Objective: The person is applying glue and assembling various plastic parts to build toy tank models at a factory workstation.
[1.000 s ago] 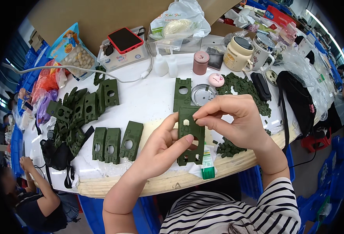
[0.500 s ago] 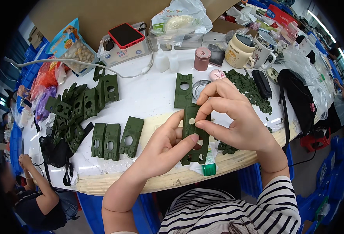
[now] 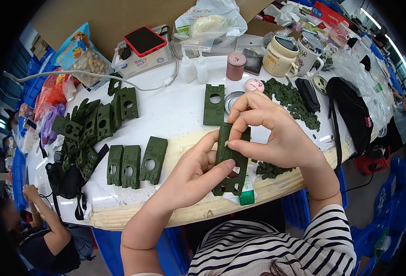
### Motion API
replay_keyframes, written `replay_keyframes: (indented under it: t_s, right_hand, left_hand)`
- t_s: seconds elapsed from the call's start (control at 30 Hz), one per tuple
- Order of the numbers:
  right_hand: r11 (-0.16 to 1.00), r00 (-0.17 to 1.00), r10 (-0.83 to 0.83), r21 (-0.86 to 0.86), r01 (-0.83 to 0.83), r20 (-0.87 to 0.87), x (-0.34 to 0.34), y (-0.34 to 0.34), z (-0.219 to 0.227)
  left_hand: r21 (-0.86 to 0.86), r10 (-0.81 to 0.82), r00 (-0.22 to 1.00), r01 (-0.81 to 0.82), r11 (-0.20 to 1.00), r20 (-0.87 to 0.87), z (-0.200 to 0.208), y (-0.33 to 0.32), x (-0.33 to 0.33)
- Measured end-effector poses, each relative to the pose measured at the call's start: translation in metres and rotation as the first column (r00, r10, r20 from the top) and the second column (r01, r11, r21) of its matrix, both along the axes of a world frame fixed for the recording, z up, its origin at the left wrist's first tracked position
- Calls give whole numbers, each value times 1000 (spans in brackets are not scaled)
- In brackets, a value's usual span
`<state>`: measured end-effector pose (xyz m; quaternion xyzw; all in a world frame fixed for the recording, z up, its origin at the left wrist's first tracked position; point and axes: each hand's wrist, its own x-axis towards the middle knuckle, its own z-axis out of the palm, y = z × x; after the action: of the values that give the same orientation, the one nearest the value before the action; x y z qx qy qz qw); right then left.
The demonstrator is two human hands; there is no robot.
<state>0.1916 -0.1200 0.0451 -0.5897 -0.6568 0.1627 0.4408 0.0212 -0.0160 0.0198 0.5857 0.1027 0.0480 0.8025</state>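
Note:
My left hand (image 3: 189,172) grips a dark green plastic model-tank hull part (image 3: 242,178) near the table's front edge, its thumb along the lower half by a round hole. Closed in a pinch, my right hand (image 3: 281,131) presses at the part's upper half; the fingertips hide whatever small thing they may hold. Beyond lies a similar hull part (image 3: 213,115), flat, with one round hole. Three more, among them this hull part (image 3: 158,149), lie side by side left of my hands. Small green pieces (image 3: 295,103) are heaped to the right, and a smaller heap (image 3: 271,170) lies by my right wrist.
More hull parts (image 3: 105,120) are piled at the left beside a black bag. Two white squeeze bottles (image 3: 202,71), a pink tin (image 3: 235,68) and a cream mug (image 3: 279,60) stand at the back. A green-capped tube (image 3: 247,198) lies under the held part. Another person sits at lower left.
Both hands stay at the same part. The pale opening near my right fingertips shows less now. The whole view has shifted slightly.

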Motion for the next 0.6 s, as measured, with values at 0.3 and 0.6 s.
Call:
replay_keyframes:
  t_s: [0.3, 0.6]
  right_hand:
    - [1000, 999, -22, 17, 21, 37, 0, 1, -1]
    - [999, 998, -39, 25, 37, 56, 0, 0, -3]
  left_hand:
    - [35, -29, 1000, 30, 999, -6, 2, 0, -1]
    - [75, -31, 999, 29, 997, 24, -3, 0, -1]
